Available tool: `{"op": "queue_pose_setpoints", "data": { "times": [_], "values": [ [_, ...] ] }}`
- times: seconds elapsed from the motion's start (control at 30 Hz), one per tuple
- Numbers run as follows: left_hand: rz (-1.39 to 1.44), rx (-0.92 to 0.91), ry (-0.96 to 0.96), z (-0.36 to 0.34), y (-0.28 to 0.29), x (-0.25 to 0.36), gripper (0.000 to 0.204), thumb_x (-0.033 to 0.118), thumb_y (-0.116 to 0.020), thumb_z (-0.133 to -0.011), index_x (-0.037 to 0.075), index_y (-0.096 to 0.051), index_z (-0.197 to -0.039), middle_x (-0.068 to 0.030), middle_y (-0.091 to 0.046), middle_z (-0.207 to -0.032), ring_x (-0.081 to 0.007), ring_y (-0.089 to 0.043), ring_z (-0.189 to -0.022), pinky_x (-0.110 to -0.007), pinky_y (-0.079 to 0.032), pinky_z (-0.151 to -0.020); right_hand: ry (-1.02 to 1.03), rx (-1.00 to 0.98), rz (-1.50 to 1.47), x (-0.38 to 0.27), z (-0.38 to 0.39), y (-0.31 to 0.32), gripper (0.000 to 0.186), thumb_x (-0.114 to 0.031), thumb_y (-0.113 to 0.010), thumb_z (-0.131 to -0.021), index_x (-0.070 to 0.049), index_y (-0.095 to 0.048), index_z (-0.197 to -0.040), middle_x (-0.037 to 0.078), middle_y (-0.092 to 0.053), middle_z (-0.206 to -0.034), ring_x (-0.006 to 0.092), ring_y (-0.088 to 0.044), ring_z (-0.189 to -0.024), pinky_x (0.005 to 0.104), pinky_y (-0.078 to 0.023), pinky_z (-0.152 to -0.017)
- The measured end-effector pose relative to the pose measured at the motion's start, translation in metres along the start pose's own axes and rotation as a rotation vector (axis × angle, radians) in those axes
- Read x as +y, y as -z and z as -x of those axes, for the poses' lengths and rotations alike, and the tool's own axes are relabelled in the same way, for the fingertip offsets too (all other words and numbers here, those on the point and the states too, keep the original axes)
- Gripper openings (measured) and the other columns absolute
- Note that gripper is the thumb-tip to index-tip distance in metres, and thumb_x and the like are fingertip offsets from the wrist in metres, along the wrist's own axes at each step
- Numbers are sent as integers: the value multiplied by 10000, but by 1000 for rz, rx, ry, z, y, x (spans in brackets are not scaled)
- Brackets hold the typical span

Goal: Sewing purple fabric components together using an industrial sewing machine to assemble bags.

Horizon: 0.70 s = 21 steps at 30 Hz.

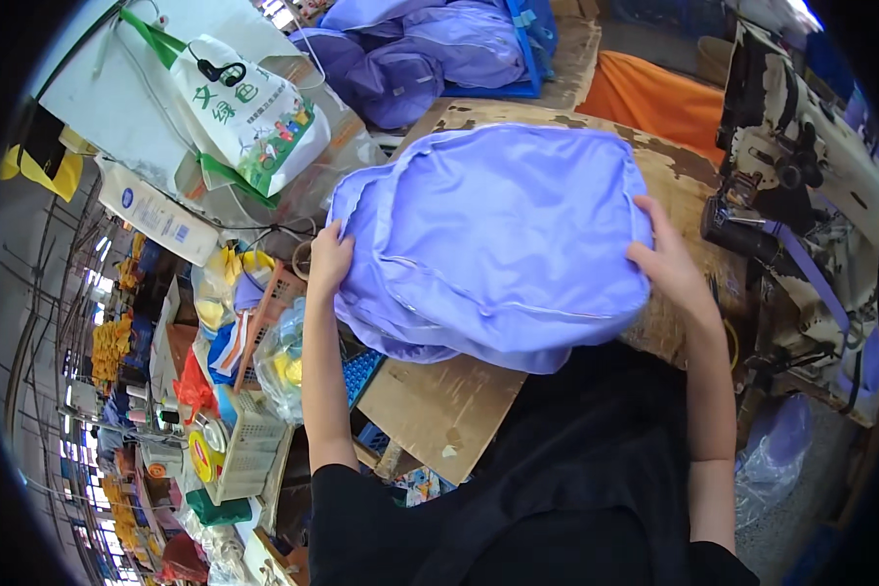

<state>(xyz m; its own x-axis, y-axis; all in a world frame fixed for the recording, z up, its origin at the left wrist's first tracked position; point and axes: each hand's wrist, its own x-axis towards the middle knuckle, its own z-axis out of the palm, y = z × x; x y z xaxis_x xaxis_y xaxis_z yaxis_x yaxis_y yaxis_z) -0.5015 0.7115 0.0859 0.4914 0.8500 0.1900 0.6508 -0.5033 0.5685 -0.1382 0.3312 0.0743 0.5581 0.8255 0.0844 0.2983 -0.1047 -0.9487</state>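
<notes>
A big lilac fabric piece (pixel 493 234), padded and seamed with piping, lies on the worn sewing table (pixel 674 176) in the middle of the view. My left hand (pixel 328 260) grips its left edge, fingers curled over the cloth. My right hand (pixel 666 256) holds its right edge, fingers over the top. More lilac layers stick out underneath at the lower left. A sewing machine (pixel 801 166) stands just right of the right hand, with a lilac strap (pixel 813 278) running through it.
A heap of lilac fabric pieces (pixel 430 54) lies at the back, with an orange cloth (pixel 659 98) beside it. A white and green bag (pixel 254 112) hangs at the upper left. Baskets, thread spools and clutter (pixel 234 391) crowd the left. Cardboard (pixel 444 405) juts from the table's near edge.
</notes>
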Motion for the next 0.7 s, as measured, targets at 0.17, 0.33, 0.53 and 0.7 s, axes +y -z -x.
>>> {"op": "queue_pose_setpoints", "data": {
  "times": [0.17,0.33,0.53,0.7],
  "values": [
    [375,-220,-17,62,-19,78,322,78,-553,-875,-44,-670,-1150,-62,-697,-1002,-153,-590,-858,-243,-477,-813,-20,19,-197,6,33,30,709,-104,-588,-773,-14,-380,-1445,209,-487,-1369,284,-522,-1144,333,-421,-984],
    [628,-413,89,107,-46,113,213,75,-560,-880,-59,-663,-1009,-10,-644,-867,-109,-508,-700,-236,-435,-653,22,102,-65,-2,71,55,677,-118,-608,-782,-20,-403,-1420,185,-516,-1349,269,-577,-1052,324,-461,-906],
    [139,16,-172,98,-17,153,155,126,-603,-899,-23,-608,-855,-33,-594,-727,-131,-498,-637,-300,-430,-590,-27,179,569,-30,83,64,483,-185,-658,-795,0,-542,-1227,200,-613,-1165,295,-622,-904,377,-501,-771],
    [-301,-52,-240,112,-41,200,212,169,-604,-928,-7,-588,-810,-33,-528,-640,-133,-442,-582,-299,-396,-553,-138,98,892,-34,76,58,291,-224,-666,-798,16,-619,-956,196,-659,-875,337,-596,-697,433,-486,-654]
  ]
}}
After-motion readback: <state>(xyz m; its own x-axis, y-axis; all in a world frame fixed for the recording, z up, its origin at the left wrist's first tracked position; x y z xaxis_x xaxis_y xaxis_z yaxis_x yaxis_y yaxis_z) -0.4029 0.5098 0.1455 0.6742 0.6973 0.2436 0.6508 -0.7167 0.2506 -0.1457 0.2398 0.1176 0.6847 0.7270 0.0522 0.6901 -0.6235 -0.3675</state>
